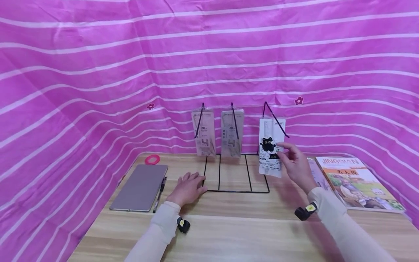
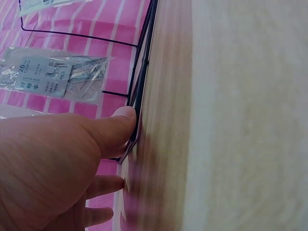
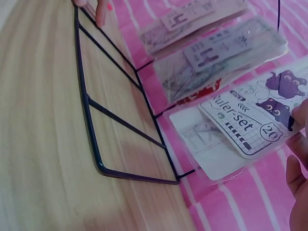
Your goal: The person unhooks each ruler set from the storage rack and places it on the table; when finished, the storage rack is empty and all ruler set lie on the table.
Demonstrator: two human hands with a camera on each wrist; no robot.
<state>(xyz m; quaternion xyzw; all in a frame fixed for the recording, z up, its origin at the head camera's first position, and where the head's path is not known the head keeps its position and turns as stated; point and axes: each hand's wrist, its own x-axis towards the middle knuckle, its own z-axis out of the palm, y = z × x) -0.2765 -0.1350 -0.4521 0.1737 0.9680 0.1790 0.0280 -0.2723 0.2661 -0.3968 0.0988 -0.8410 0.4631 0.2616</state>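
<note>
A black wire rack (image 1: pixel 260 191) stands on the table with three hooks. Two clear packets hang from the left and middle hooks, a left packet (image 1: pixel 205 134) and a middle packet (image 1: pixel 232 134). A white ruler set packet (image 1: pixel 266 127) with black cats is at the right hook; whether the hook carries it is unclear. My right hand (image 1: pixel 294 165) pinches this packet's right edge between thumb and fingers. My left hand (image 1: pixel 188 188) rests at the rack base's left front corner. In the left wrist view, its thumb (image 2: pixel 113 129) touches the wire, fingers fairly straight.
A grey notebook (image 1: pixel 139 187) and a pen (image 1: pixel 159 194) lie on the left of the table, with a pink ring (image 1: pixel 152 159) behind. Magazines (image 1: pixel 363 189) lie at the right. A pink striped cloth (image 1: pixel 209 54) hangs behind and beside the table.
</note>
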